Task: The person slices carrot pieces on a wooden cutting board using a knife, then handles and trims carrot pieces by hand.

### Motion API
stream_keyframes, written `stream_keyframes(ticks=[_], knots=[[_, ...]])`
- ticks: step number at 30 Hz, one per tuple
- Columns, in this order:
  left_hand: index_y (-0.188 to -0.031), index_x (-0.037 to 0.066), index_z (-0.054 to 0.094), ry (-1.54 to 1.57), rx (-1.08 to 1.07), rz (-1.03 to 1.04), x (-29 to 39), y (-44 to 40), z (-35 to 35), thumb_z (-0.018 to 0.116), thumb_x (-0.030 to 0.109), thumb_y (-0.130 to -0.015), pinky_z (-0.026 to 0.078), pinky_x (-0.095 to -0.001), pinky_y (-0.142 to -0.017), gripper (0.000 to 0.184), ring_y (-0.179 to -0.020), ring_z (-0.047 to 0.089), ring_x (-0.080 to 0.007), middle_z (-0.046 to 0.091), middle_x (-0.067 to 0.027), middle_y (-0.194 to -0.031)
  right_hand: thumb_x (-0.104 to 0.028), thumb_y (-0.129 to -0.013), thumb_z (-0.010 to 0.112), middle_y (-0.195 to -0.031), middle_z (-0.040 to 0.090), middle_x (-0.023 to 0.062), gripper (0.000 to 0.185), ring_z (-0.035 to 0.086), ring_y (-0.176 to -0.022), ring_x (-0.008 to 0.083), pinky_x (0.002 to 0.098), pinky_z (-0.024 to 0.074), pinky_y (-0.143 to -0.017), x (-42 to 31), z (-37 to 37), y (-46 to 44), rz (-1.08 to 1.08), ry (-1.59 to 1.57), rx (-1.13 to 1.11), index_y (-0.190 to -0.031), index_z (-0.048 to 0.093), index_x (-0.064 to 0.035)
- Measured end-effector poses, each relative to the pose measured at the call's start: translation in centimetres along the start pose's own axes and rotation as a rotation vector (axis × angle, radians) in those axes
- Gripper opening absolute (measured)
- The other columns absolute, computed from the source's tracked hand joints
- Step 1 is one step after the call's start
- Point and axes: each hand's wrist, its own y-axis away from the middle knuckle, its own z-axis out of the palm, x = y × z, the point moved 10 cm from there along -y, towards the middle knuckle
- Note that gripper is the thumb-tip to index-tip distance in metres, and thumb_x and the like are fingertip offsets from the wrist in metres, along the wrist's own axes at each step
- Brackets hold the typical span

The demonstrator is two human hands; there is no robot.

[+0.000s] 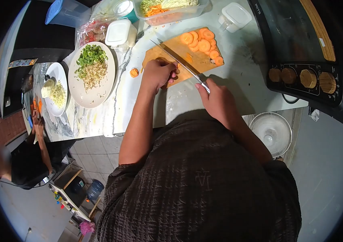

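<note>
My right hand (216,99) grips the white handle of a kitchen knife (184,63), whose long blade slants up and left over the wooden cutting board (152,55). Closed near the board's front left edge, my left hand (159,76) has its fingers curled together beside the blade. Something small may be at its fingertips, but I cannot make out what. Round carrot slices (203,45) lie overlapping along the board's right side. On the counter, left of the board, sits a carrot end piece (134,72).
A plate (82,96) of chopped greens and bean sprouts stands left, beside an oval plate (54,108) of shredded vegetable. Behind the board are a vegetable container (171,18) and white-lidded tubs (121,33). An oven (308,78) stands right. Another person's hands (37,123) work far left.
</note>
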Motion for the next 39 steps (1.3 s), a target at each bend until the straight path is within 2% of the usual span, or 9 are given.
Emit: stream_keyframes(ticks=[10,18,22,25,35,37,39], knots=[[-0.077,0.003,0.065,-0.013,-0.026,-0.019,-0.1,0.0,0.0,0.066,0.022,-0.090,0.030,-0.0205,-0.039,0.022,-0.045,0.049,-0.0050,0.057,0.0018,-0.059,-0.035,-0.095,0.058,-0.065,0.063,0.0212,0.034,0.065,-0.066,0.0416,0.0485,0.0513,-0.058,0.0,0.3,-0.3,0.064,0.083,-0.075,-0.086,0.055,-0.0023],[-0.078,0.004,0.065,-0.029,-0.033,-0.029,-0.2,-0.1,0.2,0.065,0.022,-0.091,0.032,-0.0209,-0.039,0.023,-0.044,0.049,-0.0056,0.056,0.0015,-0.058,-0.033,-0.096,0.057,-0.072,0.065,0.0231,0.034,0.066,-0.072,0.0431,0.0507,0.0524,-0.063,0.6,1.2,-0.7,0.114,0.090,-0.180,-0.092,0.053,0.0002],[-0.077,0.003,0.065,-0.020,-0.030,-0.029,-0.3,-0.2,0.2,0.064,0.022,-0.091,0.034,-0.0210,-0.040,0.023,-0.044,0.050,-0.0059,0.058,0.0006,-0.059,-0.031,-0.095,0.059,-0.068,0.062,0.0236,0.034,0.063,-0.067,0.0435,0.0493,0.0504,-0.059,0.6,1.5,-0.8,0.108,0.073,-0.154,-0.089,0.052,0.0017],[-0.078,0.003,0.065,-0.040,-0.046,-0.003,-0.3,-0.5,0.1,0.064,0.023,-0.091,0.034,-0.0210,-0.040,0.024,-0.044,0.050,-0.0060,0.059,-0.0001,-0.060,-0.034,-0.096,0.056,-0.073,0.066,0.0233,0.034,0.066,-0.073,0.0435,0.0510,0.0525,-0.065,1.2,2.1,-1.1,0.171,0.073,-0.196,-0.094,0.054,0.0002],[-0.075,0.000,0.065,0.001,-0.051,0.006,-0.1,-0.2,0.0,0.064,0.020,-0.090,0.034,-0.0219,-0.039,0.024,-0.044,0.052,-0.0070,0.061,-0.0019,-0.060,-0.034,-0.095,0.058,-0.069,0.064,0.0222,0.033,0.065,-0.070,0.0426,0.0508,0.0520,-0.062,1.8,1.0,-0.4,0.133,0.103,-0.105,-0.090,0.053,-0.0018],[-0.083,0.001,0.066,-0.039,-0.065,-0.012,0.0,-0.1,0.2,0.065,0.021,-0.091,0.033,-0.0192,-0.040,0.022,-0.045,0.050,-0.0048,0.061,-0.0002,-0.061,-0.034,-0.095,0.058,-0.068,0.064,0.0218,0.033,0.065,-0.069,0.0423,0.0507,0.0518,-0.060,1.9,0.8,-0.6,0.126,0.108,-0.087,-0.089,0.053,-0.0020],[-0.083,0.001,0.067,-0.022,-0.068,-0.009,-0.2,-0.2,0.2,0.065,0.021,-0.091,0.033,-0.0191,-0.040,0.021,-0.045,0.050,-0.0046,0.061,-0.0002,-0.062,-0.032,-0.095,0.059,-0.064,0.062,0.0219,0.033,0.063,-0.063,0.0424,0.0499,0.0492,-0.054,1.6,-0.1,-1.0,0.076,0.116,-0.003,-0.087,0.052,-0.0007]])
